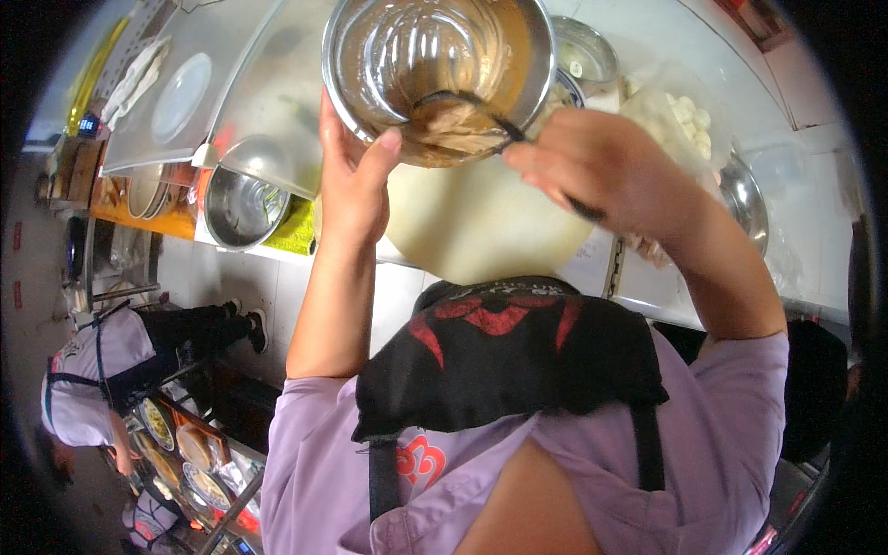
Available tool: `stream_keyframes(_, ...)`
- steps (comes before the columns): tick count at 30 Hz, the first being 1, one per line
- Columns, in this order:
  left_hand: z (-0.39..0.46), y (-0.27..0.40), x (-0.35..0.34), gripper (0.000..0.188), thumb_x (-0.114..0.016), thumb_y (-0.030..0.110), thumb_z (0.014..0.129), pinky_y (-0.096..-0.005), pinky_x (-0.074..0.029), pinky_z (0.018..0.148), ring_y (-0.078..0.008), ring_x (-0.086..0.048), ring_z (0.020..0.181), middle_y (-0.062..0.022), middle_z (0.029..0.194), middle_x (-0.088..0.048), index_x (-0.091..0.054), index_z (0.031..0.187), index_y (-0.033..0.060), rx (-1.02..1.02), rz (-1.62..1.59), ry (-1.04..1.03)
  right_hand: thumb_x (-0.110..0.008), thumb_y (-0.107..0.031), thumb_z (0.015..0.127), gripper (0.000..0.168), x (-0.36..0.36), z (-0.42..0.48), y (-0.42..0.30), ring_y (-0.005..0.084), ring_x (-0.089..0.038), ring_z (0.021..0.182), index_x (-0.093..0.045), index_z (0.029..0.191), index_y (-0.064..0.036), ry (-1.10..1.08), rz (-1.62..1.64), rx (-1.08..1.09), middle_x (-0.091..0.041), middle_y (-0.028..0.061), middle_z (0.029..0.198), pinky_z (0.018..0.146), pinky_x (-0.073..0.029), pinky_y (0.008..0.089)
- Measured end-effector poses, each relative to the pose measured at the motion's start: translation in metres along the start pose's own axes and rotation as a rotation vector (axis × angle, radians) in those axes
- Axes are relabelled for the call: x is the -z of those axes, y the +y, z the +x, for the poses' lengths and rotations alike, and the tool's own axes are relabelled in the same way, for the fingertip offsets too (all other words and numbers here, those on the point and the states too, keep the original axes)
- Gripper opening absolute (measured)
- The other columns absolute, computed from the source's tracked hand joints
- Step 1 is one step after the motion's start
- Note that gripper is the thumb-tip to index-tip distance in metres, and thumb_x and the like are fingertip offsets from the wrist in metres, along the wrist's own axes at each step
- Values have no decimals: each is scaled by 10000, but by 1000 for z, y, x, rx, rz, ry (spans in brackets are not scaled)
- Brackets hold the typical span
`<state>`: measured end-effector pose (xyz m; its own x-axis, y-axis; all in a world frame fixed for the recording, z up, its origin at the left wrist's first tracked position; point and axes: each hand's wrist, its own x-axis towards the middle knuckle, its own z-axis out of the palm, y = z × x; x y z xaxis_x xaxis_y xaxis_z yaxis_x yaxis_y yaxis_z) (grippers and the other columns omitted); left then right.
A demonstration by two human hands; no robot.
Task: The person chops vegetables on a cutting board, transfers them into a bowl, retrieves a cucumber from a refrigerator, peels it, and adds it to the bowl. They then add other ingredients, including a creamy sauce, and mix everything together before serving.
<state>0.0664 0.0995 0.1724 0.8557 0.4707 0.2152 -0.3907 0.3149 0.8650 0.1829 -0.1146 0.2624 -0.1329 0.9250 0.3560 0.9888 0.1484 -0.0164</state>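
Note:
A stainless steel mixing bowl [361,48] is tilted towards me, its inside smeared with brown sauce. My left hand [355,177] grips the rim at the near left, thumb over the edge. Thick tan paste [458,132] has gathered at the low side of the bowl. In my right hand [596,163] is the handle of a black utensil [510,130]; its curved head reaches into the paste, and blur hides its exact kind. Beneath the bowl lies a round cream-coloured board [479,215].
At left a metal bowl [236,215] holds green scraps, beside a yellow-green cloth [295,229] and a translucent cover [270,90]. A metal container [590,52] and a plastic bag of white balls [687,125] stand right. A co-worker [104,361] is by plates of food [205,485].

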Motion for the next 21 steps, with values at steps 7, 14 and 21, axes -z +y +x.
stream_keyframes(7,-1,-12,1,840,-611,43,751,-354,-261,1044,-224,-321,1255,-145,1363,-312,-95,1413,13,-35,131,-10,-621,-123,734,269,8,10,19,225,-529,705,-556,981,-39,5,-202,-93,-534,78,784,622,-429,334)
stream_keyframes(14,7,-24,-1,882,-641,15,728,-348,-341,979,-257,-369,1177,-126,1298,-308,-98,1422,54,-75,216,15,-563,-157,764,133,-23,25,18,294,-572,704,-555,860,-66,51,92,17,-564,103,720,625,-467,394)
stream_keyframes(21,4,-40,-4,883,-653,44,742,-363,-380,963,-248,-377,1155,-115,1270,-278,-100,1429,94,-90,358,-16,-447,-187,912,219,-69,44,40,179,-562,592,-567,896,-4,460,1085,-507,-594,101,662,570,-463,265)
